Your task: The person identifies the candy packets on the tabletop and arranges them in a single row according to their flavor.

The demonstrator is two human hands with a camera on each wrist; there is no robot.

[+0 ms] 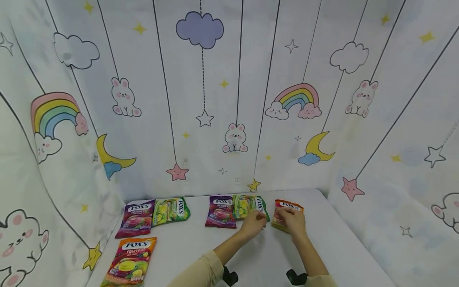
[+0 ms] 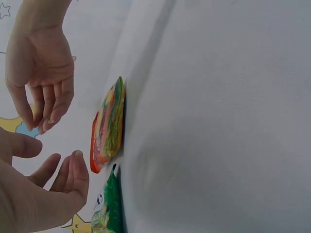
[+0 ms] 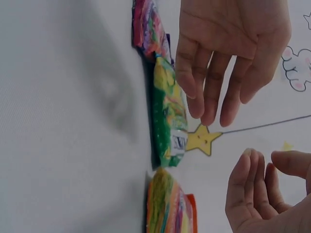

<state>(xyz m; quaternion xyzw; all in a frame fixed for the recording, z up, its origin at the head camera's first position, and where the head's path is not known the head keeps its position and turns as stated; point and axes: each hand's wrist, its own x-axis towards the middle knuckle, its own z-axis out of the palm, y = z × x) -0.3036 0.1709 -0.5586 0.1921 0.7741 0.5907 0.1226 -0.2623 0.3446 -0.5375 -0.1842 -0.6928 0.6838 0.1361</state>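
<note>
My left hand point(image 1: 254, 224) hovers in front of a green and yellow Fox's candy bag point(image 1: 247, 206), its fingers loosely bent and holding nothing. Beside it, my right hand point(image 1: 293, 221) is raised before an orange-red Fox's Fruits bag point(image 1: 283, 225) and hides part of it. In the left wrist view, a gap separates both the left hand point(image 2: 46, 194) and the right hand point(image 2: 43, 63) from the Fruits bag point(image 2: 109, 128). The right wrist view shows the palms and relaxed fingers, with the green bag point(image 3: 167, 116) lying on the table beyond.
A purple Fox's Berries bag point(image 1: 221, 212) lies left of the middle green bag. Farther left are another Berries bag point(image 1: 136, 219), a second green bag point(image 1: 171, 211) and a larger Fruits bag point(image 1: 130, 261). The white table point(image 1: 186, 255) meets a patterned cloth wall point(image 1: 204, 151).
</note>
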